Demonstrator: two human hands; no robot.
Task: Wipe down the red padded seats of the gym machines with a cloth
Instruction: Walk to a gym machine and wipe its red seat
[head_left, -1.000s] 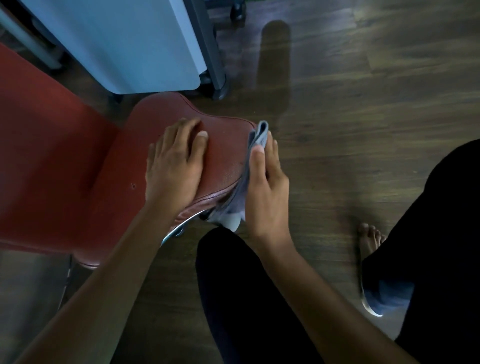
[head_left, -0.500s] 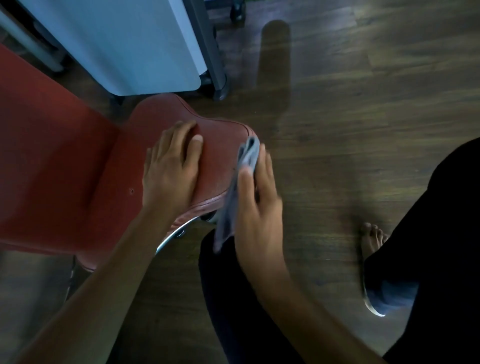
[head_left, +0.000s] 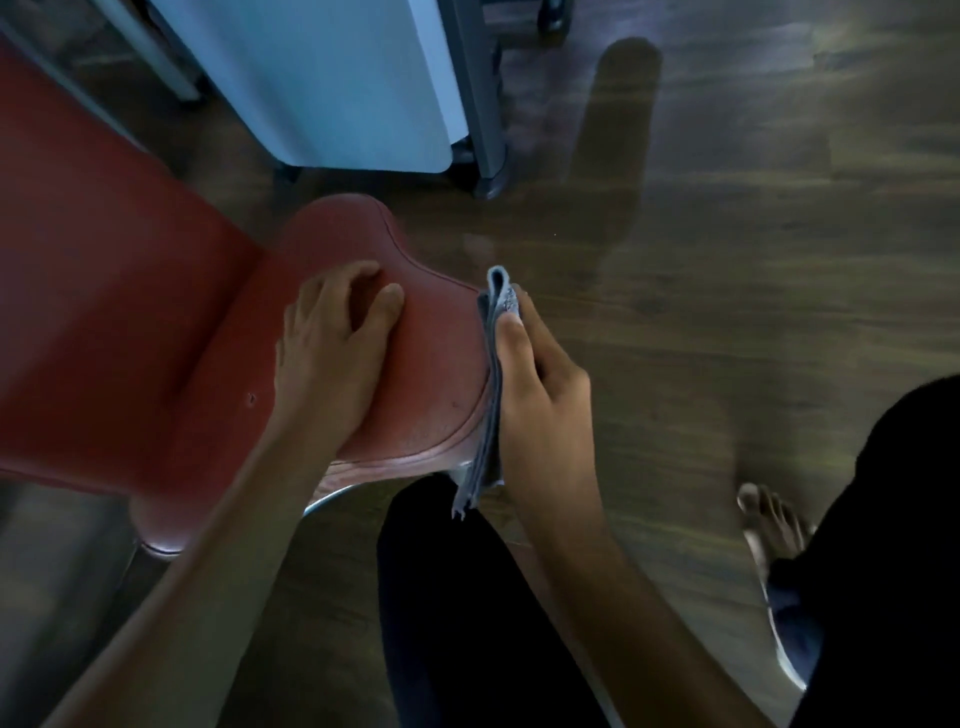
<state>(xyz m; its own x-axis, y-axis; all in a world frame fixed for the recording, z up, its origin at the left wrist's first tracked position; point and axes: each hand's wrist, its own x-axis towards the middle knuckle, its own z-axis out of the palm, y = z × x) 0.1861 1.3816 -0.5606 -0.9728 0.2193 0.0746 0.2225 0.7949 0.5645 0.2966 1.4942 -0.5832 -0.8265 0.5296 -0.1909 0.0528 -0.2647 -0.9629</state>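
Upholstery fills the left of the head view: a red padded vinyl seat (head_left: 431, 384) with a stitched rim, next to a larger red pad (head_left: 104, 291) on a gym machine above a dark wooden floor (head_left: 727, 260). The left hand (head_left: 332, 353) rests on top of the seat, holding nothing, its fingers loosely bent and pressing into the padding. The right hand (head_left: 540, 405) pinches a grey-blue folded cloth (head_left: 492, 415) between thumb and fingers and holds it against the seat's right side edge. The cloth stands on edge, its long axis running along that edge from near to far. Its folded end points away from the person and its loose corners hang down toward a knee in black trousers (head_left: 467, 597). It looks light, soft and limp, so it would probably bunch or slip if held only at one end. Spreading the fingers behind the fold should keep it flat on the vinyl. The seat seems firm and smooth, and its cushion gives a little under pressure. A pale blue panel (head_left: 337, 78) stands beyond the seat.
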